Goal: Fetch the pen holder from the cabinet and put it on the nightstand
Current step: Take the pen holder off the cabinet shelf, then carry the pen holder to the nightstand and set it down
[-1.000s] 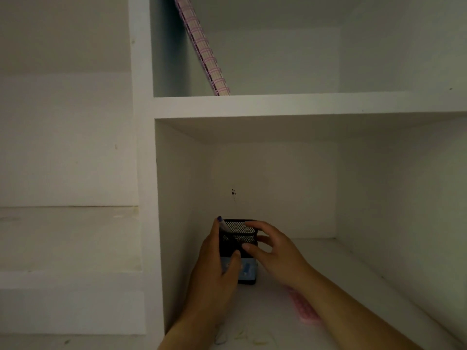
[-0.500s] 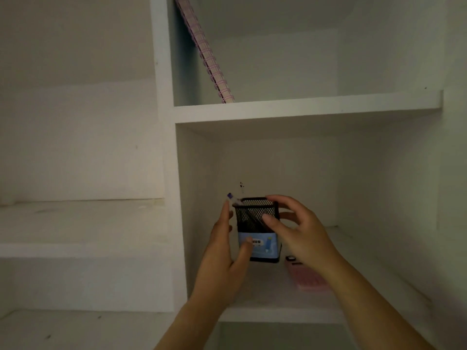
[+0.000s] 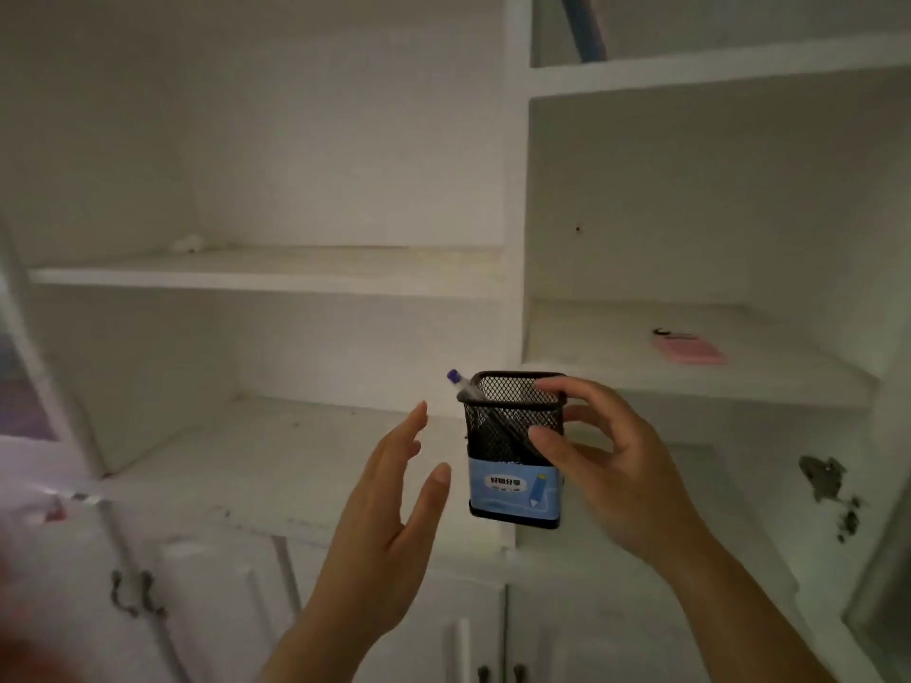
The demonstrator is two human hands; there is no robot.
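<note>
The pen holder [image 3: 512,480] is a black mesh square cup with a light blue label and a blue-capped pen [image 3: 458,382] leaning out of its top left corner. My right hand [image 3: 616,465] grips it from the right side, thumb on the front mesh and fingers over the rim, holding it in the air in front of the white cabinet [image 3: 515,189]. My left hand [image 3: 389,525] is beside it on the left, fingers spread, a small gap away from the holder. The nightstand is not in view.
A pink flat object [image 3: 687,350] lies on the right shelf [image 3: 690,386] behind the holder. A wider shelf [image 3: 276,276] and a counter ledge [image 3: 276,465] run to the left. Closed cabinet doors with handles [image 3: 130,594] sit below. A blue-pink roll [image 3: 586,27] leans on the top shelf.
The holder has come out of the shelf compartment toward me and lower. My left hand has let go of it and opened; my right hand keeps the grip. The view has pulled back.
</note>
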